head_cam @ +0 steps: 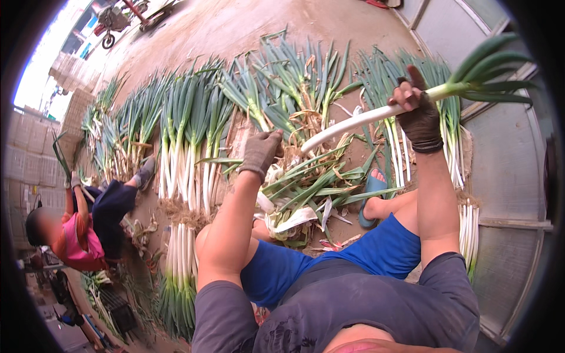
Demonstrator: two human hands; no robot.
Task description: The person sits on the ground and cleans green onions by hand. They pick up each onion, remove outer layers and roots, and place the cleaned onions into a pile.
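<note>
My right hand [419, 115], in a dark worn glove with bare fingertips, grips one long green onion [353, 127] around its white stalk. The onion lies aslant, its green leaves fanned at the upper right and its pale root end pointing down toward my left hand. My left hand [261, 151] wears a brownish glove with its fingers curled, a little left of that root end. Whether it holds anything is hidden. Below the hands lies a heap of stripped leaves and peeled skins [304, 198] between my feet. Beyond my left hand are untrimmed green onions [304, 84].
Rows of green onions [185, 141] lie to the left, with more [393, 145] on the right. Another person [84, 234] sits at far left, holding an onion. Stacked cartons [39, 150] stand behind that person. Framed panels [507, 176] line the right side.
</note>
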